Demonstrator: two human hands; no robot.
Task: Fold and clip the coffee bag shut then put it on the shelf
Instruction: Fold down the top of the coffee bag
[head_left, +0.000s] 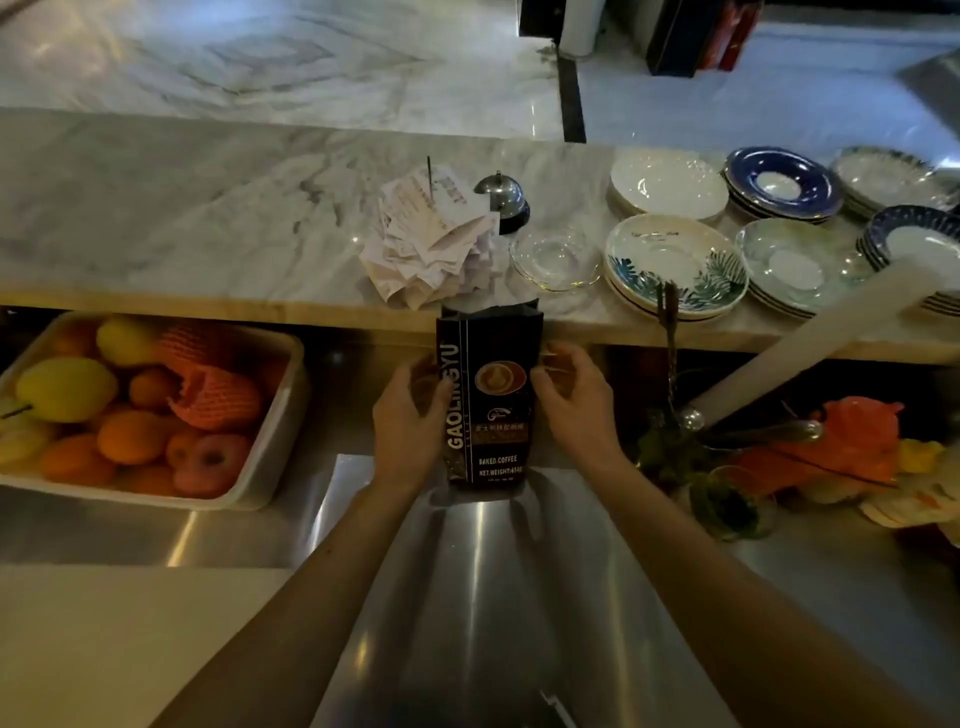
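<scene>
Both hands' fingers (441, 387) grip the glossy black coffee bag (488, 395) upright on the steel bench (498, 597), top open.

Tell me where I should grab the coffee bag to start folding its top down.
Pinch the coffee bag at its open top edge, coming from above with one hand at each upper corner. It stands upright on the steel counter with the top flaring open, and the left hand and right hand now sit at mid-height on its sides, so sliding them up would probably do.
</scene>
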